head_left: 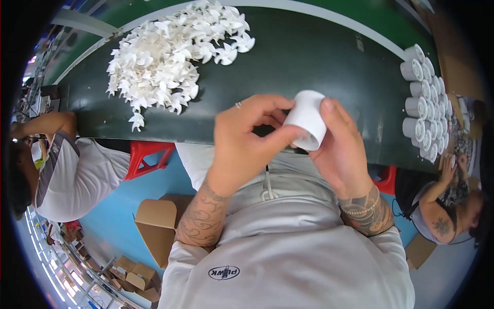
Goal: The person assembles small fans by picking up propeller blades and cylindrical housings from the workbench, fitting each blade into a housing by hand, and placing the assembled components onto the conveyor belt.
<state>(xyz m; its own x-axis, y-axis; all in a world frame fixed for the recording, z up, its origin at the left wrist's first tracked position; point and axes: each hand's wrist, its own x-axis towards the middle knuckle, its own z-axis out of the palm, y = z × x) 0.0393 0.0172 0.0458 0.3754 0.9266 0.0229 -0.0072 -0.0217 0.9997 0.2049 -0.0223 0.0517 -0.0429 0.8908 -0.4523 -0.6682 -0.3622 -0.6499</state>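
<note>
A white plastic cylinder [307,116], hollow at its lower end, is held between my two hands above the near edge of the dark green table. My left hand [252,136] pinches its left side with thumb and fingers; a ring shows on one finger. My right hand [339,147] wraps the right side, its thumb along the wall. The tilted open end faces down toward me, and what is inside cannot be made out. Left of the hands, a big heap of small white bladed fan wheels [164,56] lies on the table.
At the table's right end stand several stacked white cylinders [424,103]. A person in a light shirt [87,172] sits at left, near a red stool [146,158]. Another person's arm [437,206] reaches in at right. An open cardboard box [157,224] stands on the blue floor behind me.
</note>
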